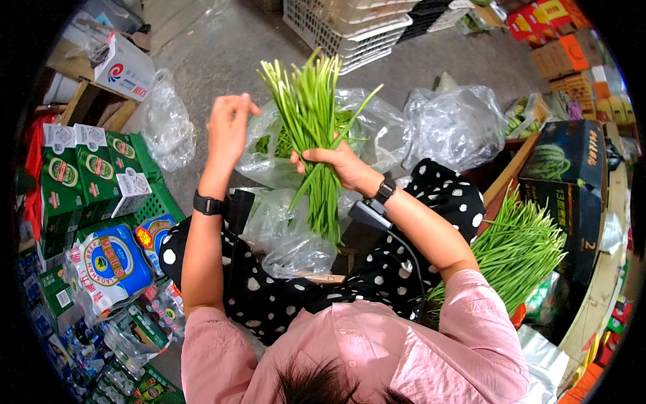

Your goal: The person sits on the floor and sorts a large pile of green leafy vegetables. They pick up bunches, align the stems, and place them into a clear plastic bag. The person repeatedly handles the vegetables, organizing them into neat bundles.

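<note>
My right hand grips a bunch of long green chive-like stalks around its middle. The pale cut ends fan out at the top, and the darker tips hang below my fist. One stalk sticks out to the right of the bunch. Left of it, my left hand is raised with loosely bent fingers, apart from the stalks, and nothing shows in it. Beneath the bunch lies an open clear plastic bag with loose greens in it. Another crumpled clear bag lies between my knees.
A larger heap of green stalks is by my right side, beside a dark watermelon carton. Stacked white plastic crates stand ahead. Beer cartons and shrink-wrapped cans crowd the left. More clear plastic lies ahead right.
</note>
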